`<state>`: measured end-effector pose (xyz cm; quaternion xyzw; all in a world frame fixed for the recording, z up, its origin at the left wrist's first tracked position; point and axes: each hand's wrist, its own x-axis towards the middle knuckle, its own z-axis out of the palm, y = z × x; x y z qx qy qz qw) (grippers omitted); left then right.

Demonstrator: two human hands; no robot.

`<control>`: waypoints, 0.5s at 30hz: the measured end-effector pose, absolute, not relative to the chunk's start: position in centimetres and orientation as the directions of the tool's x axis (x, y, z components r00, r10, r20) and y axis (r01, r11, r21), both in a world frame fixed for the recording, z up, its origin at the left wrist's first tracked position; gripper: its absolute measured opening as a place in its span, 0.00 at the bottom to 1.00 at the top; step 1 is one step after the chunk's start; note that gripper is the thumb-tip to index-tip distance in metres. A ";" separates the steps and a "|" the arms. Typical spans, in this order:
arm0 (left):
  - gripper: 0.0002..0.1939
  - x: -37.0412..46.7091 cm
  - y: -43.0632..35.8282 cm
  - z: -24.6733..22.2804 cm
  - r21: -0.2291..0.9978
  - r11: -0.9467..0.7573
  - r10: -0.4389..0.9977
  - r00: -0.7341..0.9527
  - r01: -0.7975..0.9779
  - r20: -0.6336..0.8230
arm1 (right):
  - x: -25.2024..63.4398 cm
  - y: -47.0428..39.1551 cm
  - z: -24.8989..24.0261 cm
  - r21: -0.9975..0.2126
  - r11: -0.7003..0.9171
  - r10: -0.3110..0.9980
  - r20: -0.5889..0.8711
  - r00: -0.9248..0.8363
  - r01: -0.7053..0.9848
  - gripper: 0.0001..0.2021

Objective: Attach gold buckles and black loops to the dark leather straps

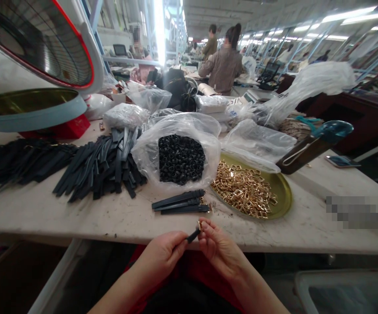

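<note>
Left hand [166, 249]: thumb and finger pinched together on a dark strap [193, 236]. Right hand [220, 249]: fingers clamped on the gold buckle [199, 225] at the strap's far end. The strap spans the short gap between the two sets of fingers, just over the near edge of the tabletop [120, 222]. How much of it lies inside the left grip cannot be told.

Handling (judged): strap light, flat, probably leather-like; bends under finger pressure but should spring back somewhat. Not fragile; surface possibly a little smooth. Buckle small, hard, metallic; likely to swivel or slip if pinched on one bar only.

Hold: strap best taken by its flat faces close behind the buckle, where it should flex least; buckle by its outer sides, leaving its opening free.

Surroundings: just beyond the fingers, a small stack of straps [179, 203] with gold ends to the right. Behind that, a plastic bag [144, 148] of black loops [182, 160]. Ahead and right of the fingers, a tray [286, 196] bearing loose gold buckles [245, 187]. Ahead and left, a heap of dark strips [94, 168], lying across one another, so single pieces may drag neighbours along if pulled.
</note>
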<state>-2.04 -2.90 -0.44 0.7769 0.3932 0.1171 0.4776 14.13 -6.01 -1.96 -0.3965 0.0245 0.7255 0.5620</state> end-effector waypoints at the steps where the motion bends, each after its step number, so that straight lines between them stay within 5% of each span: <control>1: 0.13 -2.1 -2.9 -0.2 0.821 -0.256 0.726 0.662 0.511 -0.186 | 13.9 -6.3 -2.0 -0.429 -0.382 0.800 -0.597 -0.061 -0.818 0.18; 4: 0.13 -2.0 -3.2 0.3 0.843 -0.227 0.741 0.648 0.487 -0.174 | 12.8 -7.3 -2.5 -0.591 -0.383 0.859 -0.511 -0.037 -0.710 0.14; 8: 0.04 -1.4 -4.1 0.7 0.934 0.028 0.774 0.583 0.356 -0.245 | 11.7 -8.2 -2.7 -0.844 -0.225 0.943 -0.314 0.108 -0.487 0.12; 15: 0.12 -1.1 -4.7 0.2 0.924 0.336 0.714 0.590 0.182 -0.376 | 12.0 -8.2 -1.8 -0.802 -0.282 0.935 -0.353 0.038 -0.527 0.12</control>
